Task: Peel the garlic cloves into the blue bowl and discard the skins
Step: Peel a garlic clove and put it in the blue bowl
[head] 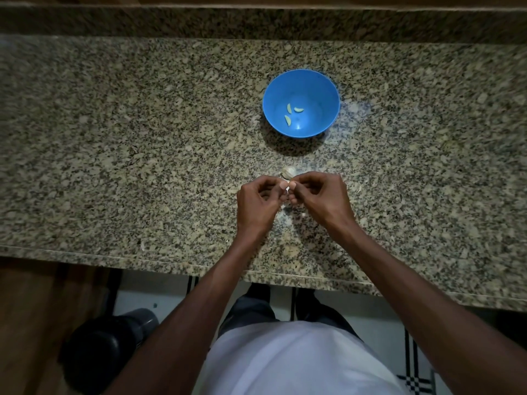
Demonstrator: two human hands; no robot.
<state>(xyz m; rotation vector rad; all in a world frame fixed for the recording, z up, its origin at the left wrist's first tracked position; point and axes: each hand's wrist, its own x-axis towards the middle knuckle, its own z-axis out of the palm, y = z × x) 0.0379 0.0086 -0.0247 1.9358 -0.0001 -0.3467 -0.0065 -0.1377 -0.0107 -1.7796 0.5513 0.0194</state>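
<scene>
Both hands meet over the granite bench (114, 155), the left hand (258, 203) and the right hand (320, 199) each with fingers curled in a pinching grip on one small garlic clove (287, 190), of which only a pale sliver shows between the fingertips. The step in hand looks to be stripping the skin from this clove. To do it well, one hand should hold the clove steady by its ends while the other catches a loose edge of skin with a nail and draws it off lengthwise, turning the clove as it goes rather than squeezing, which would bruise it or let it slip. The blue bowl (301, 102) stands further back on the bench, well apart from the hands, with three peeled cloves (292, 112) lying in its bottom; the bared clove belongs there too. The rest of the garlic bulb (287, 172) sits on the bench just beyond the knuckles. Pale scraps of skin (358, 189) lie near the right hand, though against the speckled stone they are hard to tell from the pattern. How much skin is left on the held clove is hidden by the fingers, and no bin can be made out with certainty in the dark below the bench edge.
</scene>
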